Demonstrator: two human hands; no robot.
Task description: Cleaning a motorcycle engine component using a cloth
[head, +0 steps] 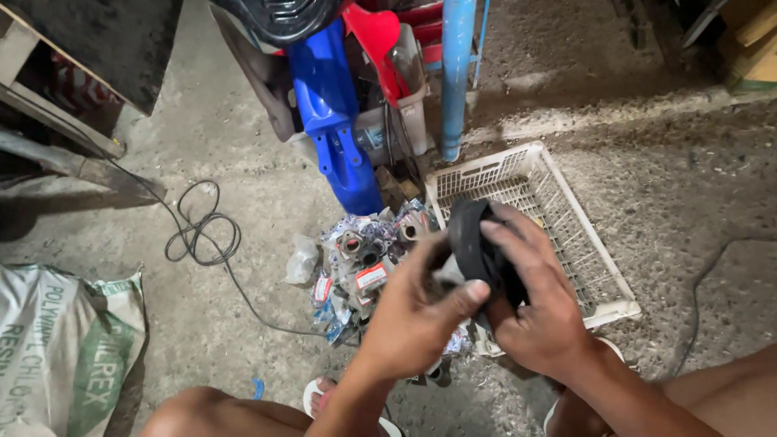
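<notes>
Both my hands hold one black rubber part [477, 247] in front of me, above the concrete floor. My left hand [413, 320] grips its lower side, with the thumb pressed against it. My right hand [538, 303] wraps around it from the right, fingers curled over the top. The part looks like a folded rubber ring or sleeve; its exact shape is hidden by my fingers. Just below and left of it lies a pile of small metal parts in clear plastic bags [360, 263].
A white plastic lattice basket [603, 279] lies on the floor behind my hands. Blue and red plastic panels [332, 113] and a blue pole [456, 77] stand at the back. A black cable [202, 235] coils left. A printed sack [65, 348] lies lower left. My knees frame the bottom.
</notes>
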